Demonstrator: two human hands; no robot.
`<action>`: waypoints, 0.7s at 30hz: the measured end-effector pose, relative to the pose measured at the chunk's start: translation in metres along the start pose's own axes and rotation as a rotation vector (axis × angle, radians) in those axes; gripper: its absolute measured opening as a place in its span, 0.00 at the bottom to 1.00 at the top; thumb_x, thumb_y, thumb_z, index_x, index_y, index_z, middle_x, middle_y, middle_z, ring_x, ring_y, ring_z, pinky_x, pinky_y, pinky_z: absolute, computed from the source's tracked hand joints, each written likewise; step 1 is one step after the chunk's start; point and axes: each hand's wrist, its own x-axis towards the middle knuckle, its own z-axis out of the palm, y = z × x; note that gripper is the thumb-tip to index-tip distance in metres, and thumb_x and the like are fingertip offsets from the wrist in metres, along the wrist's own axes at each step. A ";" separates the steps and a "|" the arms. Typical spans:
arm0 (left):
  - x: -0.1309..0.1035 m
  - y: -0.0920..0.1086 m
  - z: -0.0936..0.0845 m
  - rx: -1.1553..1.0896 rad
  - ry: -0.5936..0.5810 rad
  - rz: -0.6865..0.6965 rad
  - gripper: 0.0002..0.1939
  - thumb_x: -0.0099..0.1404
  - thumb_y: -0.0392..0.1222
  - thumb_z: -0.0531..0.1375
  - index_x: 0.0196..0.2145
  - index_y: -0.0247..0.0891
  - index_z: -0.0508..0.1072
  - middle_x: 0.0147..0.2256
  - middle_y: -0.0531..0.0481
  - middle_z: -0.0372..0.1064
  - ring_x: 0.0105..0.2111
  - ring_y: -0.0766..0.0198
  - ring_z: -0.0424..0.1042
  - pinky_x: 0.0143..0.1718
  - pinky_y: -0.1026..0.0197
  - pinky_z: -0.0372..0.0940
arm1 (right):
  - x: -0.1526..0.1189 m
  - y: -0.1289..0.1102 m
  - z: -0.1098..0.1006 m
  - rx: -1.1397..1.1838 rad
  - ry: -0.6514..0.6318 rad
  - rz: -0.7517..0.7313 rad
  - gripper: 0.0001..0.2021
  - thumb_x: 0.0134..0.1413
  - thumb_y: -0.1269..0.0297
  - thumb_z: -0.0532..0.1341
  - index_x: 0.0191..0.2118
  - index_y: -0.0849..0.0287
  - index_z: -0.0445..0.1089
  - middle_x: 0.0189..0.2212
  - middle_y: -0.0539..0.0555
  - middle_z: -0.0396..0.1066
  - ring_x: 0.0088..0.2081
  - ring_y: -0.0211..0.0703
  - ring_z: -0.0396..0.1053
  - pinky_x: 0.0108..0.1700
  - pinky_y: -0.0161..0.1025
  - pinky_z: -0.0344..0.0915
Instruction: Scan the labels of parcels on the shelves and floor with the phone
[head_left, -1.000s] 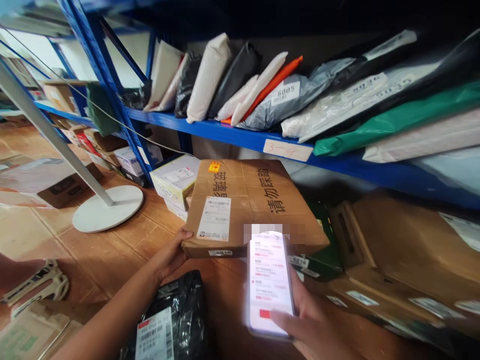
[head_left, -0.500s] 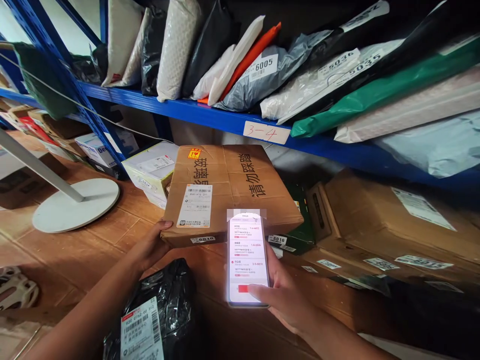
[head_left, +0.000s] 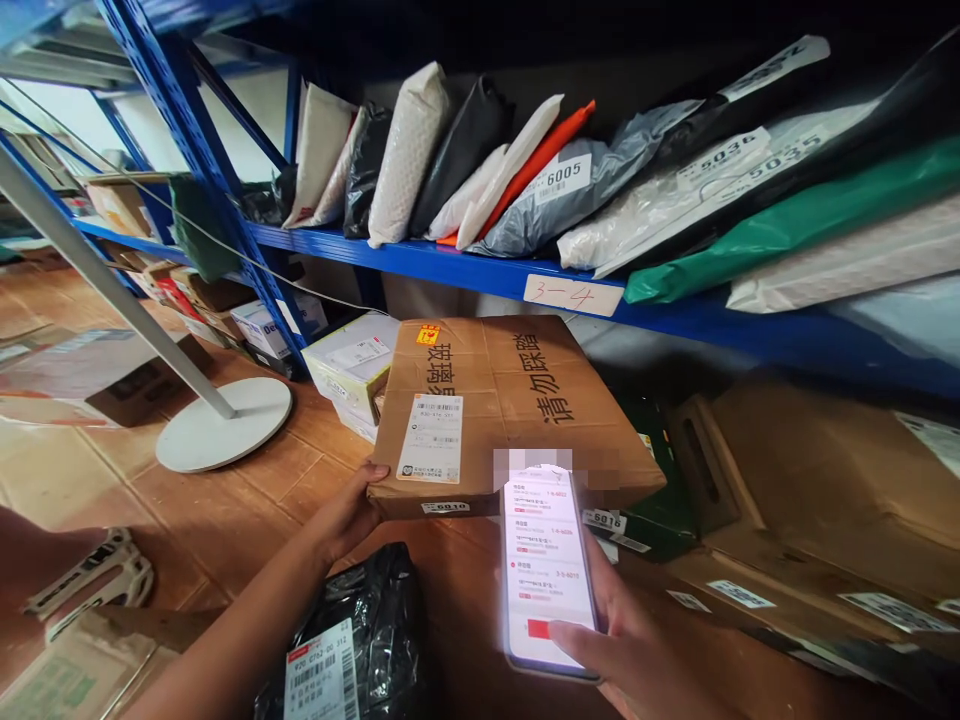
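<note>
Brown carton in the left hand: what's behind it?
Past the brown carton, a yellow-and-white box shows at its left and a dark green box at its right, both partly covered. Whatever sits low behind its middle is hidden.

I count: left hand (head_left: 358, 508), 1; right hand (head_left: 624, 628), 1; phone (head_left: 547, 570), 1; held brown carton (head_left: 495, 400), 1. Near: black parcel (head_left: 382, 620), 1. Left: round white base (head_left: 225, 425), 1. Far blue shelf (head_left: 450, 262): orange parcel (head_left: 553, 145), 1.
</note>
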 end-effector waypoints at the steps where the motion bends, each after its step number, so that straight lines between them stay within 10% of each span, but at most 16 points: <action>1: 0.000 0.000 0.000 -0.002 0.003 -0.004 0.42 0.45 0.44 0.67 0.58 0.33 0.61 0.46 0.40 0.74 0.53 0.46 0.66 0.52 0.49 0.63 | -0.001 -0.002 0.001 -0.003 0.002 0.004 0.51 0.40 0.63 0.68 0.65 0.44 0.36 0.59 0.58 0.61 0.58 0.55 0.61 0.58 0.55 0.58; 21: 0.004 0.005 -0.002 0.076 0.102 -0.033 0.25 0.45 0.45 0.66 0.42 0.35 0.70 0.43 0.42 0.74 0.48 0.45 0.68 0.43 0.53 0.66 | -0.004 -0.009 0.008 0.027 -0.136 -0.021 0.46 0.33 0.61 0.71 0.59 0.50 0.47 0.46 0.58 0.72 0.48 0.53 0.70 0.50 0.53 0.63</action>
